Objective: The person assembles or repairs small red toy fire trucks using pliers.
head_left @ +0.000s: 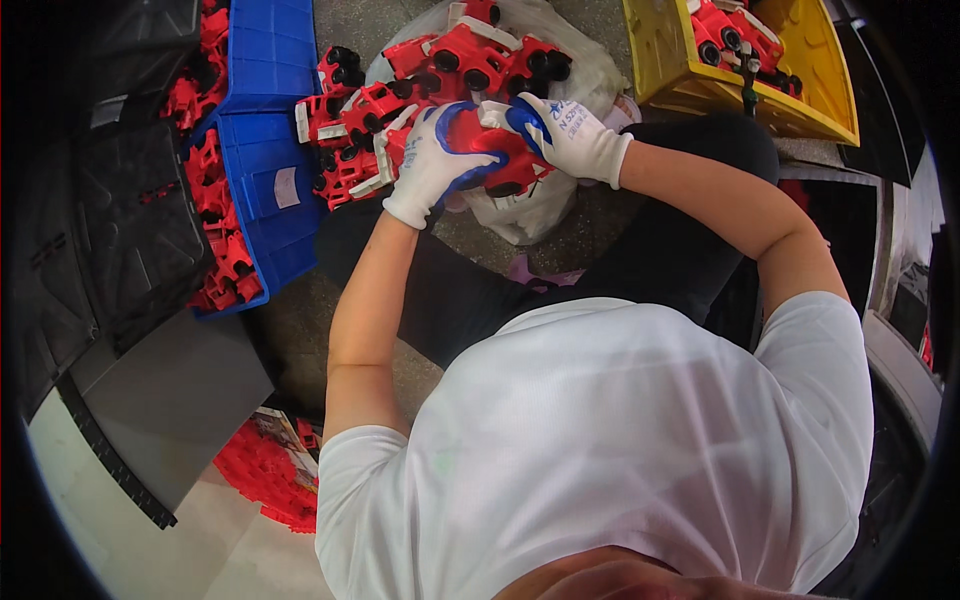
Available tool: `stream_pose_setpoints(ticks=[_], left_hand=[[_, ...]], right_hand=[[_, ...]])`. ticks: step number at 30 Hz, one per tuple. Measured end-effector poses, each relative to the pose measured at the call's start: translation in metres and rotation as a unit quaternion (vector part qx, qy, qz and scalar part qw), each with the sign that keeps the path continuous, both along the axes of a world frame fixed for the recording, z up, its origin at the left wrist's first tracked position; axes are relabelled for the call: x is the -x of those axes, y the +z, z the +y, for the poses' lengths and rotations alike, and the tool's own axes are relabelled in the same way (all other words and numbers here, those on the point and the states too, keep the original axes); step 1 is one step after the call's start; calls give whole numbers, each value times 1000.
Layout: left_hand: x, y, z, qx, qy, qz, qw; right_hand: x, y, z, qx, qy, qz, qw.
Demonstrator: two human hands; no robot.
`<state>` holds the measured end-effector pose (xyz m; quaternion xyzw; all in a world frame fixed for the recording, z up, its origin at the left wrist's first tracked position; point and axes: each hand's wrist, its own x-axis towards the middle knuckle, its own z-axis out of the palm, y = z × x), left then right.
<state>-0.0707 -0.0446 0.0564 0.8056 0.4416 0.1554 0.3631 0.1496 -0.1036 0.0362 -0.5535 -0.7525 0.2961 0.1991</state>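
I see both gloved hands, the left hand [432, 160] and right hand [570, 135], with fingers curled tight around one red toy car [490, 150], arms bent.

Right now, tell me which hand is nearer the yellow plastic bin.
Right. The gloved right hand sits just left of and below the yellow plastic bin; the gloved left hand is farther left. Both have a grip on the red plastic toy part.

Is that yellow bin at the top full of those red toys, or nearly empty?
Nearly empty: the yellow bin shows mostly bare walls, with a few red toy parts inside.
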Motion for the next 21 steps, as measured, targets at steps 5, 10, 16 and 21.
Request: stream_pose_setpoints(ticks=[5,10,16,21], left_hand=[[-7,2,-10,29,46,-25,998],[-14,16,-14,117,55,-60,990],[-14,7,-15,302,98,-171,933],[-8,23,-24,224,-15,-195,955]], right_hand=[[2,-16,-4,-90,-47,75,992],[-2,-9,-2,-49,-24,50,997],[-1,-8,2,-40,-4,3,999],[2,24,-24,-100,13,-47,994]])
